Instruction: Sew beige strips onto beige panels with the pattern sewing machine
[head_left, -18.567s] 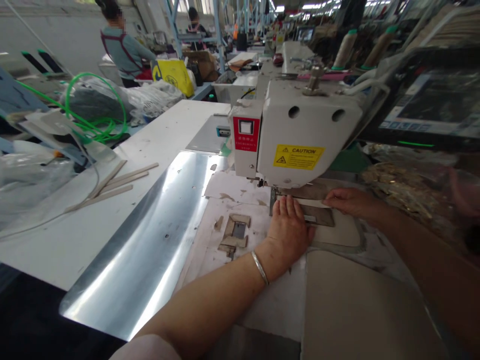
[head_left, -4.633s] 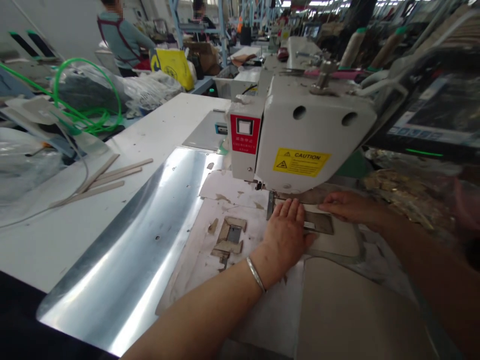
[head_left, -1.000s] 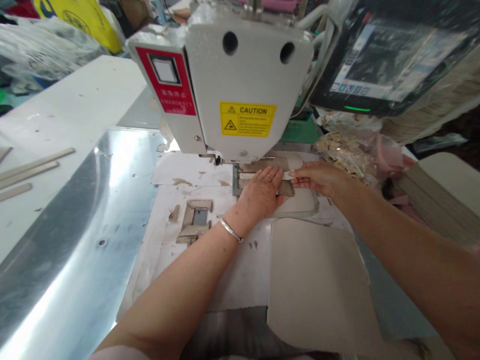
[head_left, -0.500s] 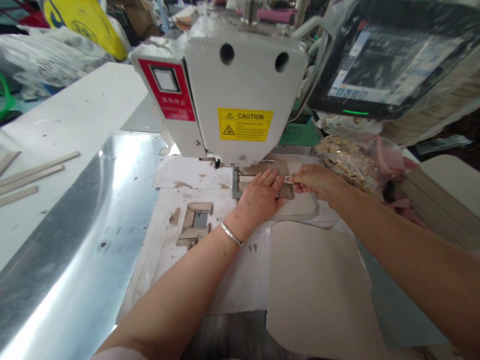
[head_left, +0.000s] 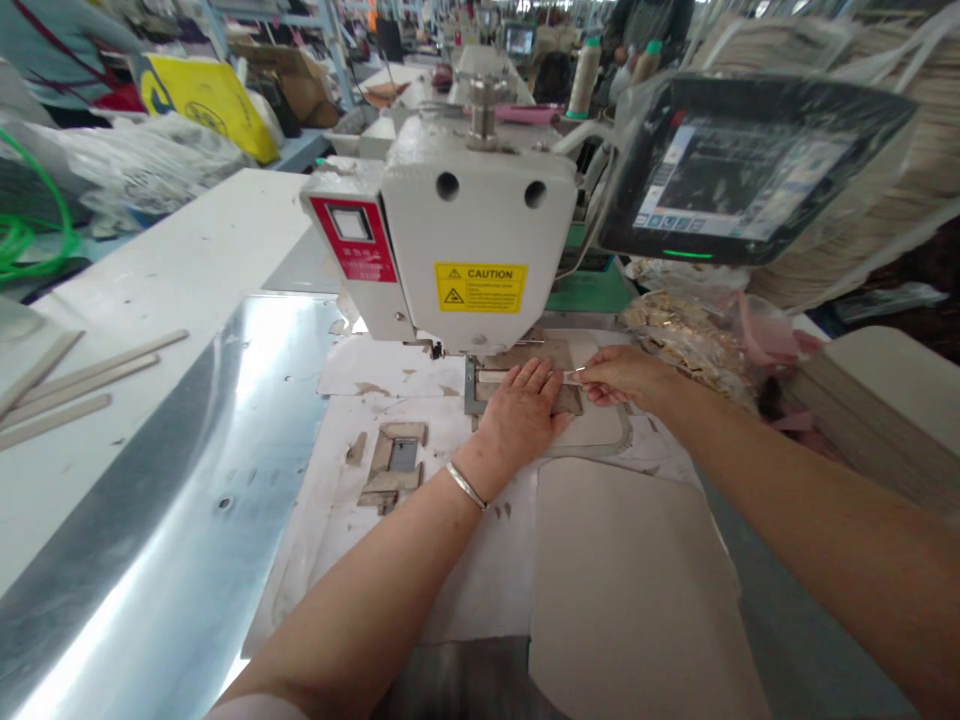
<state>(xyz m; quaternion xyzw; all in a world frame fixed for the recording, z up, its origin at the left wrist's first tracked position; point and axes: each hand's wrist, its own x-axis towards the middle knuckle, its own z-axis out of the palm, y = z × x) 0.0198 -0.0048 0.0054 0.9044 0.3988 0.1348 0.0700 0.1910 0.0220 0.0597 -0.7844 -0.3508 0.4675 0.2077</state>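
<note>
My left hand (head_left: 525, 405) lies flat with fingers stretched out, pressing on a narrow pale strip (head_left: 491, 377) inside the metal clamp frame (head_left: 470, 388) of a sewing machine (head_left: 480, 220). Just to its right, my right hand (head_left: 619, 378) pinches the strip's outer end between thumb and fingers. Something small and shiny at those fingertips is too small to name. Beneath the frame is a beige panel (head_left: 600, 430) with rounded corners, partly covered by both hands. A second beige panel (head_left: 630, 580) lies in front, nearer to me.
Left of the hands, a small frame of taped strips (head_left: 381, 465) sits on the white sheet (head_left: 450, 560). Loose beige strips (head_left: 90, 385) lie on the left table. A bag of gold-coloured pieces (head_left: 690, 335), a panel stack (head_left: 885, 410) and a control screen (head_left: 750, 170) are at right.
The camera view has tilted up, showing more of the room behind the machine. Both hands keep nearly the same place on the strip; a shiny bit now shows at the right fingertips.
</note>
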